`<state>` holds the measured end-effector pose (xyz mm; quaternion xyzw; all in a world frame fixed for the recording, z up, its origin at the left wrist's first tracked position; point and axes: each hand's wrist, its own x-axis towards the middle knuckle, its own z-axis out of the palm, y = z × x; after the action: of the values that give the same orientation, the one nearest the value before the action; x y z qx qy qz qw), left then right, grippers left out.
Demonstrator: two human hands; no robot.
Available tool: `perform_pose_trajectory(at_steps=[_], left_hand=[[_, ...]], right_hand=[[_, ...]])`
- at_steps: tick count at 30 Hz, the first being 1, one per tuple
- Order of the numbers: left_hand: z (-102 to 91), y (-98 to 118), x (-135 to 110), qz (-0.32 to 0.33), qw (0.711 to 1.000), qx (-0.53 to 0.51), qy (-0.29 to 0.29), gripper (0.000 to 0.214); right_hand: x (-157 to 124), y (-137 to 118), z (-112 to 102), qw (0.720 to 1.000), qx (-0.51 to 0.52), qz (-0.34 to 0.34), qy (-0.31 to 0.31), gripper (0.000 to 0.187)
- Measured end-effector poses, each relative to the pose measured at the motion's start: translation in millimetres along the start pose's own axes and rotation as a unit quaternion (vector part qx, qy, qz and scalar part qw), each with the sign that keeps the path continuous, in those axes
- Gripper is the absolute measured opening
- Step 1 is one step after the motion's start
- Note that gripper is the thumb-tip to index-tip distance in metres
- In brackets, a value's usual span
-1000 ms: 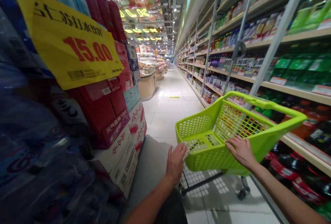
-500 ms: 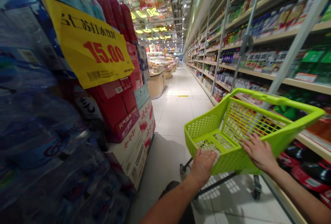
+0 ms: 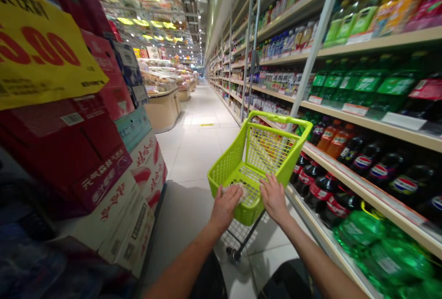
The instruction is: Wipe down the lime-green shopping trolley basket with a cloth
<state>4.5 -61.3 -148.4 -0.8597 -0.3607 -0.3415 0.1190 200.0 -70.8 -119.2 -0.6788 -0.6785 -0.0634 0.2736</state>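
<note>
A lime-green shopping cart (image 3: 221, 170) stands in front of me, its plastic basket bare inside and its handle at the far right. My left hand (image 3: 226, 207) is closed around a pale, crumpled cloth (image 3: 243, 192) at the near rim of the basket. Part of the cloth is hidden under the fingers. Just to the right, my right hand (image 3: 274, 198) touches the basket's side with its fingers stretched out over the rim, holding nothing. Below the basket, a dark caster wheel (image 3: 233, 255) rests on the tiled floor.
Shelves of bottled drinks (image 3: 380, 85) line the right side, close to the cart. Stacked drink cartons (image 3: 138, 207) with a yellow price sign (image 3: 44, 50) stand at the left. A tiled aisle (image 3: 200, 152) runs ahead past wooden display counters (image 3: 162, 110).
The cart has turned and its handle end has swung away from me. My view has shifted right, showing more shelf. The right hand has come nearer the left hand along the basket.
</note>
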Motion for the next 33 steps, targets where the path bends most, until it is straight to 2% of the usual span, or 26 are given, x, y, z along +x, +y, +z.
perform_pose_trajectory(at_steps=[3,5,9,11,15,17,19,21,23,25,29,31,33], left_hand=[[7.2,17.3,0.5,0.060,0.998,-0.020,-0.012,0.037],[3.9,5.7,-0.7,0.063,0.997,-0.015,-0.029,0.039],[-10.3,-39.8,-0.6,-0.039,0.998,0.029,-0.045,0.042],[-11.1,-44.3,1.3,-0.065,0.996,0.040,-0.047,0.041],[-0.6,-18.9,4.1,0.043,0.998,0.007,-0.045,0.040],[1.1,-16.1,4.1,0.069,0.997,0.000,-0.043,0.041],[-2.3,-27.5,3.4,0.036,0.998,0.012,-0.045,0.042],[-7.2,-43.5,2.6,-0.027,0.998,0.034,-0.047,0.044],[-8.9,-50.6,2.2,-0.076,0.995,0.049,-0.044,0.044],[-5.6,-43.3,2.2,-0.078,0.995,0.040,-0.037,0.043],[3.4,-21.1,2.2,-0.004,0.999,-0.010,-0.039,0.041],[3.0,-26.3,1.2,-0.013,0.999,-0.008,-0.043,0.042],[1.0,-40.6,-0.5,-0.070,0.997,0.016,-0.040,0.042]], right_hand=[[-3.2,-6.0,5.4,1.000,0.000,-0.002,-0.004,0.034],[-5.1,-3.0,10.1,1.000,-0.004,0.003,0.005,0.035],[-6.4,10.2,20.0,0.998,0.021,0.033,0.050,0.039],[-5.0,16.1,24.8,0.996,0.048,0.038,0.068,0.041],[-0.1,28.0,30.2,0.993,0.093,0.012,0.066,0.042],[1.8,34.5,30.4,0.993,0.103,0.002,0.056,0.042],[2.8,40.2,29.8,0.993,0.111,-0.001,0.050,0.042],[3.2,43.5,29.6,0.992,0.119,-0.001,0.049,0.042],[3.5,44.2,29.9,0.991,0.124,-0.001,0.050,0.042],[4.1,43.4,30.1,0.991,0.124,0.001,0.050,0.043],[6.1,43.1,28.6,0.992,0.119,-0.007,0.044,0.042],[6.7,44.6,27.4,0.992,0.119,-0.014,0.035,0.042],[7.1,45.8,26.9,0.992,0.120,-0.012,0.027,0.042]])
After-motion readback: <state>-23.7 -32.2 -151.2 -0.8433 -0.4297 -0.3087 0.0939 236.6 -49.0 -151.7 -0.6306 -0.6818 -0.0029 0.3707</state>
